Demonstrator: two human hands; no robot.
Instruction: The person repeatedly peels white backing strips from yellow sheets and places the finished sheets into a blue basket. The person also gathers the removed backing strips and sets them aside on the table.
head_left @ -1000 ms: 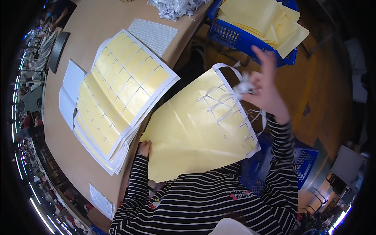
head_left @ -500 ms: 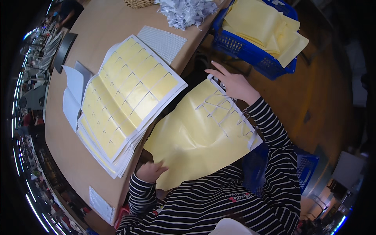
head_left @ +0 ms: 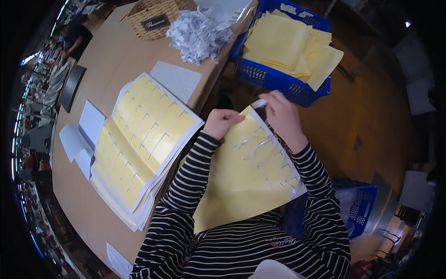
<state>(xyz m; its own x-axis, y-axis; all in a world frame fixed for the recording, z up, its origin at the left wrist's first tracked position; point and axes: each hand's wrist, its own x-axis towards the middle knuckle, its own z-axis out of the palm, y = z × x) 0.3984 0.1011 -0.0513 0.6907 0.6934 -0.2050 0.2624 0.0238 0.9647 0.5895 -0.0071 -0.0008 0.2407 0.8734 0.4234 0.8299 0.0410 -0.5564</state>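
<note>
A large yellow sheet (head_left: 237,186) lies over my lap, and its far end is lifted between my hands. My left hand (head_left: 222,122) pinches the sheet's far left corner between thumb and fingers. At the far right corner, my right hand (head_left: 284,118) has its fingers closed on the white border strip (head_left: 260,104) along that edge. Thin white strips hang loose across the sheet's right part. To the left, a stack of yellow sheets with white borders and cut lines (head_left: 148,135) rests on the table, partly curled.
The brown table (head_left: 100,56) carries a woven basket (head_left: 153,21), a heap of white paper strips (head_left: 197,37) and a white gridded sheet (head_left: 176,80). A blue crate (head_left: 265,74) of yellow sheets stands far right. Another blue crate (head_left: 362,209) sits at my right side.
My left hand has moved from the sheet's near edge up to its far corner and pinched it. My right hand's spread fingers have closed on the border. The view has shifted slightly.
</note>
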